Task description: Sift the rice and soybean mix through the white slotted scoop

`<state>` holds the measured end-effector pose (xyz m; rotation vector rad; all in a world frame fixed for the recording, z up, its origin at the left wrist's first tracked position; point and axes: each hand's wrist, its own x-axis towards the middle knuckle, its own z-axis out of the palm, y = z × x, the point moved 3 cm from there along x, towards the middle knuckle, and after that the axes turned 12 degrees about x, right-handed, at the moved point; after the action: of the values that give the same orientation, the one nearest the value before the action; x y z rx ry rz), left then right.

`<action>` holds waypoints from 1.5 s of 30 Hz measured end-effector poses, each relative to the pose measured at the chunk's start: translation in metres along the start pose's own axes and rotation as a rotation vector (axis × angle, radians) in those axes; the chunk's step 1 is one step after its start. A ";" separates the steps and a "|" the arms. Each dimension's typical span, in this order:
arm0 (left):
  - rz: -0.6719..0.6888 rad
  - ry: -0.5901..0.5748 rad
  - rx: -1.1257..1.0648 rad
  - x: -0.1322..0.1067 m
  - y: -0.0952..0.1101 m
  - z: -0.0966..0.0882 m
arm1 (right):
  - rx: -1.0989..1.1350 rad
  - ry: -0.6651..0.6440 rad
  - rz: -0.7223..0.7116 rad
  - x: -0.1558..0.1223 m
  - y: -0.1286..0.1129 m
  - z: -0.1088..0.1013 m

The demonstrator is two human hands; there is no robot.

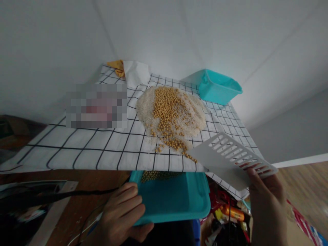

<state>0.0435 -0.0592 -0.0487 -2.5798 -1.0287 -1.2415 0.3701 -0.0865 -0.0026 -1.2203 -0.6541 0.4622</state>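
Observation:
My left hand [125,212] grips the left side of a teal plastic bin [169,201] below the table's front edge. Some soybeans [159,175] lie at the bin's far end. My right hand [266,191] pinches a flat grey-white plastic sheet with a row of slots [220,164], tilted over the table's right front corner. Its left tip is close to a trail of soybeans running off a heap. That heap mixes yellow soybeans [165,106] with white rice grains [145,104] in the middle of the checked cloth.
A second teal bin [215,90] stands at the table's back right, near the wall. White paper [137,73] and a yellow cloth [118,66] lie at the back left. A blurred-out patch covers something on the left. Clutter, including an orange bottle [233,212], sits below right.

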 end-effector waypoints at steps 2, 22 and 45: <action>0.026 -0.003 0.035 0.001 0.001 -0.001 | -0.002 -0.009 0.007 0.001 0.001 -0.001; 0.050 -0.053 0.039 -0.007 -0.001 0.004 | 0.021 -0.011 0.101 -0.001 0.009 -0.008; 0.060 -0.040 0.033 -0.005 0.000 0.002 | 0.036 -0.012 0.024 0.001 0.000 0.004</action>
<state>0.0423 -0.0610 -0.0536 -2.6004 -0.9626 -1.1531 0.3683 -0.0835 -0.0015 -1.1934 -0.6396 0.4992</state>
